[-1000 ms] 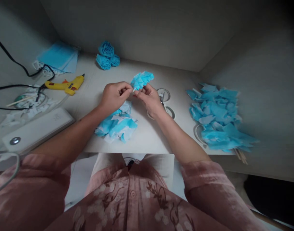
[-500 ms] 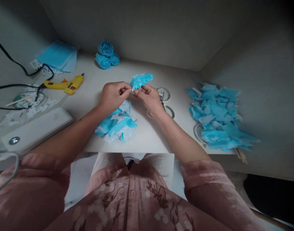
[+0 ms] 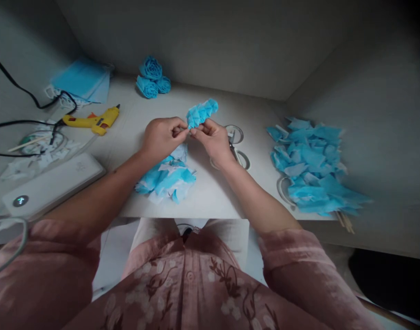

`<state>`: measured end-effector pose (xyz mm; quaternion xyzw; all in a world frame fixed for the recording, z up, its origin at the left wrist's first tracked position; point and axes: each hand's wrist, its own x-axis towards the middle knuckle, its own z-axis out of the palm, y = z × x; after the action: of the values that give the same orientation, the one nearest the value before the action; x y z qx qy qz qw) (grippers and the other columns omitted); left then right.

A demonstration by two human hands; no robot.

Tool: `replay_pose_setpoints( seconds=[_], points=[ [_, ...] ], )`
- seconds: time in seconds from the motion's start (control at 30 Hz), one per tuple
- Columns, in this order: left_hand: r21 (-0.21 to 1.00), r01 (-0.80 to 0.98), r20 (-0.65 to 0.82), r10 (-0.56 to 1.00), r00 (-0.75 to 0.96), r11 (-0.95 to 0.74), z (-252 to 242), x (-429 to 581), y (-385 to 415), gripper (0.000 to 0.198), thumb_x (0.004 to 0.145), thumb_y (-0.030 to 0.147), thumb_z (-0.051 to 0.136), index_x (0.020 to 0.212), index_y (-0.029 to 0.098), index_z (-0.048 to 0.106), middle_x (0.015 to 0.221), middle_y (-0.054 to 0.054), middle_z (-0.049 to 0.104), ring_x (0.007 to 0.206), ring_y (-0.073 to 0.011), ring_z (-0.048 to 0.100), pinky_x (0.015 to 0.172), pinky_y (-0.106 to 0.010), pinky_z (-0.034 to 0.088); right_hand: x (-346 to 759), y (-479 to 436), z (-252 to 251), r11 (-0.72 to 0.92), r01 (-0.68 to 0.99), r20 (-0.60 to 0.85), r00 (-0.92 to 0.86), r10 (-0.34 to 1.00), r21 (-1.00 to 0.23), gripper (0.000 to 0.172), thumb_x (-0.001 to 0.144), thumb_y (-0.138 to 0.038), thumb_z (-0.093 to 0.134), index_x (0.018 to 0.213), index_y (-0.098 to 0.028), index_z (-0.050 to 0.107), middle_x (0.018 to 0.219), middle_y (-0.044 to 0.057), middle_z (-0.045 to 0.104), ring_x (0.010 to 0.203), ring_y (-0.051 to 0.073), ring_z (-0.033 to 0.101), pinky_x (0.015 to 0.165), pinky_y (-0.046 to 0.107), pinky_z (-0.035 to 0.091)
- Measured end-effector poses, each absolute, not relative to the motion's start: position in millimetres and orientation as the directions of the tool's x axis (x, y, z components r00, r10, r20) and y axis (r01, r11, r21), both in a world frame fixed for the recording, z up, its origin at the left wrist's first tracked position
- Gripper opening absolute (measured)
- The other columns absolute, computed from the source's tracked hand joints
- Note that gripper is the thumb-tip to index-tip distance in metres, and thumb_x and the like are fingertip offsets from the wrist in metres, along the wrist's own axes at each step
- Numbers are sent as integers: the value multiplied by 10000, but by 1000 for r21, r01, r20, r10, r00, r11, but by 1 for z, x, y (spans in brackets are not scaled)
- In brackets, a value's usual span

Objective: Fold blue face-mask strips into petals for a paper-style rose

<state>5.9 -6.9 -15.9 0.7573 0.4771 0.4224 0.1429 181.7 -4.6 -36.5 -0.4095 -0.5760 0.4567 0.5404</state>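
Both hands meet above the middle of the white table. My left hand and my right hand each pinch the base of a small bundle of blue tissue pieces, which fans out above my fingertips. Below my left wrist lies a loose heap of blue and white tissue scraps. A pair of scissors lies just right of my right hand, partly hidden by it.
Three finished blue tissue roses sit at the back. A yellow glue gun with its black cord lies at the left, near a white box and blue sheets. A large pile of cut blue pieces fills the right side.
The tissue bundle has tilted and bunched slightly tighter between my fingers. Both hands have stayed in nearly the same place.
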Motion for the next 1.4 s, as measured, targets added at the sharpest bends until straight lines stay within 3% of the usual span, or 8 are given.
replay_pose_setpoints(
  seconds=[0.3,0.57,0.8,0.9,1.03,1.17,1.27,1.4],
  points=[
    [615,607,510,841,182,-504,-18,6,-6,125,764,262,625,800,221,738,618,10,638,586,-146,524,601,-277,388,182,-7,-36,296,44,290,-108,951,-954,431,808,-492,808,726,-256,456,750,-25,580,904,188,603,843,344,550],
    [638,576,511,841,180,-511,-18,6,-5,144,765,274,623,805,220,752,615,18,626,572,-136,510,627,-276,408,183,-4,-37,283,29,280,-90,956,-959,428,789,-485,820,712,-259,465,715,-38,565,837,170,604,859,352,575],
    [696,522,487,859,161,-493,-15,8,-6,123,779,200,605,755,191,726,601,29,593,574,-116,506,615,-262,380,181,-5,-36,249,-31,251,-91,964,-968,375,756,-528,846,796,-248,601,778,-27,645,869,176,634,910,359,594],
    [791,432,444,892,83,-434,-13,8,-3,108,754,164,612,705,180,707,570,39,564,557,-102,475,576,-241,348,182,-4,-35,220,-120,231,-92,969,-968,344,733,-499,855,841,-242,653,773,-33,636,854,162,634,903,340,595],
    [943,183,291,956,-48,-277,-4,7,1,140,750,92,586,665,181,654,485,64,482,467,-82,383,488,-218,280,185,-2,-32,178,-251,204,-79,976,-951,271,730,-420,848,832,-245,668,750,-49,601,816,137,608,886,313,611],
    [986,-80,135,983,-127,-145,4,4,1,205,831,83,535,661,184,589,459,49,497,413,-77,369,434,-209,228,186,-3,-30,191,-322,229,-86,970,-927,244,745,-402,842,837,-248,677,784,-40,605,795,124,586,842,282,615],
    [982,-146,101,985,-137,-121,5,3,0,261,920,178,547,661,184,570,476,36,503,415,-77,399,433,-204,239,186,-4,-29,181,-324,223,-97,970,-929,262,723,-408,855,835,-250,679,765,-43,581,770,123,563,832,283,616],
    [980,-165,86,986,-141,-109,10,-2,5,399,984,447,627,689,193,541,508,42,502,423,-70,413,431,-207,248,185,-5,-30,174,-305,217,-114,969,-936,253,733,-415,838,855,-252,688,771,-42,564,767,125,556,850,303,613]
  ],
)
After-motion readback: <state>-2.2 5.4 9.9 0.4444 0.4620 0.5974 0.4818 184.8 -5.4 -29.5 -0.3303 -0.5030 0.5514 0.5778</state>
